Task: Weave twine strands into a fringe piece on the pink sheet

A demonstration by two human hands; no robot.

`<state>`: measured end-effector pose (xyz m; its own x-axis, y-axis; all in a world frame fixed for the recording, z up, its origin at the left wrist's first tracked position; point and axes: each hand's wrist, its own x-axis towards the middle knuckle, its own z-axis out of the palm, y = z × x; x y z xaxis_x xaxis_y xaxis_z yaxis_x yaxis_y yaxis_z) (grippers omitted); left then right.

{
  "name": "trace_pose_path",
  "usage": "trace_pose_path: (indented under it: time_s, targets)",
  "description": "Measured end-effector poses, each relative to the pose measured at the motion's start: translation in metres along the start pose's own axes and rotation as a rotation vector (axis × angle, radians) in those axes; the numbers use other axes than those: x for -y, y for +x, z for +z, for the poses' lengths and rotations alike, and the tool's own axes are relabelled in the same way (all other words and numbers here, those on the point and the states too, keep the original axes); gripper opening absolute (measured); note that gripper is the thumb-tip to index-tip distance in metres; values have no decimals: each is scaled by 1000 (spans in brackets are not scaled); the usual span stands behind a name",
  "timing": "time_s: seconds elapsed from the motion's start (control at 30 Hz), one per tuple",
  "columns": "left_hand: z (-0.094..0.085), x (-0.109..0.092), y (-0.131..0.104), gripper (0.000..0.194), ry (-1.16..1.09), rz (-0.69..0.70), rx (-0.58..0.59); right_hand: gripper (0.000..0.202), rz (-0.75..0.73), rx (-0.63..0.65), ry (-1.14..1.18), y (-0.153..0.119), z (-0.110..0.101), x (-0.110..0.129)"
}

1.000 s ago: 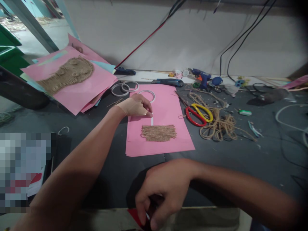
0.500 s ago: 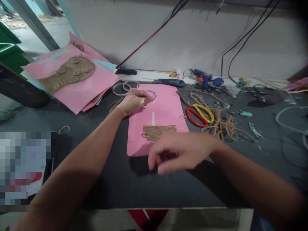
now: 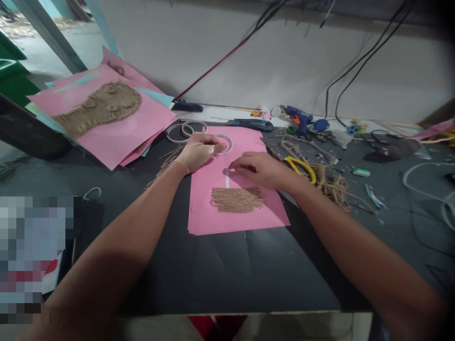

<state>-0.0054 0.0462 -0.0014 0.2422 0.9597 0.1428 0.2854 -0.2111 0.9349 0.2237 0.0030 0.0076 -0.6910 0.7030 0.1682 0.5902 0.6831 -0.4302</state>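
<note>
My left hand (image 3: 199, 152) is closed, its bent fingers gripping the left side of a thin white ring (image 3: 230, 143) at the top of a pink sheet (image 3: 202, 221). A small white bit shows by its thumb. My right hand (image 3: 259, 168) comes in from the right with fingers drawn together, fingertips at the upper end of a narrow white strip (image 3: 227, 180) on the sheet. Exactly how they grip it is too small to see. Below the strip lies a patch of brown twine rows (image 3: 237, 200). Two more white rings (image 3: 174, 140) overlap left of the sheet.
Yellow-handled scissors (image 3: 302, 166) and tangled twine (image 3: 336, 189) lie to the right. Behind are a blue cutter (image 3: 250, 124) and a blue glue gun (image 3: 302, 121). Pink sheets bearing a twine shape (image 3: 113, 102) are stacked at left. Cables (image 3: 359, 61) hang along the wall.
My right hand has moved up and away, from below the twine patch to the top of the white strip, uncovering the patch. My left hand stays at the ring.
</note>
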Motion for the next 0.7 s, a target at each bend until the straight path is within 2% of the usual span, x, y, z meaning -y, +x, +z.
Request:
trace_pose_path:
  time_s: [0.1,0.2,0.33,0.43,0.6,0.7]
  targets:
    - [-1,1,1,24,-13,-10,2,30,-38,63,-51,7,-3,-1]
    - [-3,4,1,24,-119,-25,-12,32,-50,101,-92,13,-6,-2]
    - [-7,5,1,28,-226,-33,-60,32,-61,63,-75,15,-4,-5]
    - [-7,-6,1,28,-179,-3,-81,34,-89,12,-35,13,2,-7]
    - [3,-30,1,32,-175,49,-63,36,-69,-13,10,11,9,-9]
    - [15,-28,-1,31,-280,29,8,35,-44,-20,43,11,10,-10]
